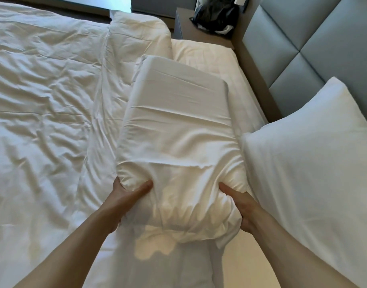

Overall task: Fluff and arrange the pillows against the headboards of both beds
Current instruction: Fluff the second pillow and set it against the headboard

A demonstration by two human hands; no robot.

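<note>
Head view: left hand (126,196) and right hand (240,204) clasp pillow (176,129).

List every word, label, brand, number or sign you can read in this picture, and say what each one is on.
None can be read.
The white pillow held by the left hand and the right hand shows no print.
The second pillow, duvet and padded headboard are plain.
The black bag on the nightstand has white patches, too blurred to read.
</note>
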